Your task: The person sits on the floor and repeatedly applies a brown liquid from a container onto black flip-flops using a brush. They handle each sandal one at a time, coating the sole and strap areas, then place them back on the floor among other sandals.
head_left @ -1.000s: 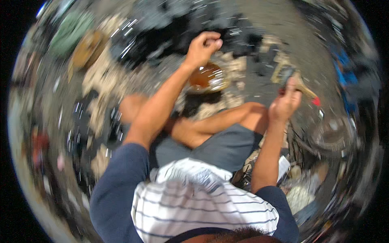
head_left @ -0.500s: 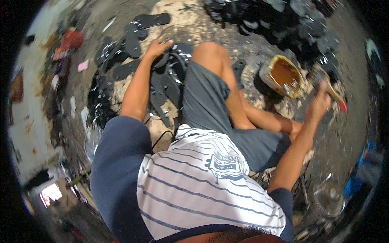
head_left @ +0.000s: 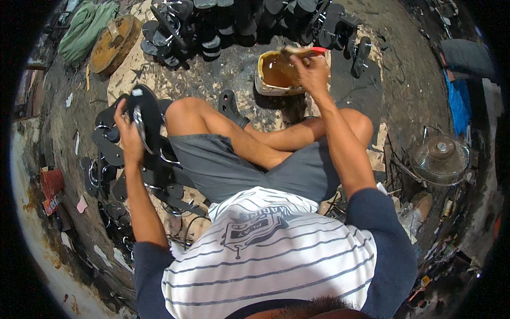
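Observation:
My left hand (head_left: 126, 127) is closed on a black flip-flop (head_left: 147, 114), raised beside my bent left knee. Its sole stands tilted, and a shiny strap shows along one side. Over at the far middle, my right hand (head_left: 314, 74) grips a brush (head_left: 302, 51) with a red-tipped handle. That brush is above the rim of a cut-open, yellow-edged container (head_left: 258, 80) holding brown liquid. Motion smears the bristle end, so I cannot tell whether it touches the liquid. More black flip-flops (head_left: 111, 151) lie in a heap under and around my left forearm.
Rows of black footwear (head_left: 228, 21) line the far edge of the stained work surface. A round brown slab (head_left: 114, 45) and a green cloth (head_left: 87, 33) lie at far left. On the right are a fan (head_left: 441, 154) and a blue sheet (head_left: 458, 103). My foot wears a dark clog (head_left: 231, 106).
My left hand has picked up a flip-flop from the heap and lifted it. My right hand has brought the brush from beside the container to over it. The view has turned.

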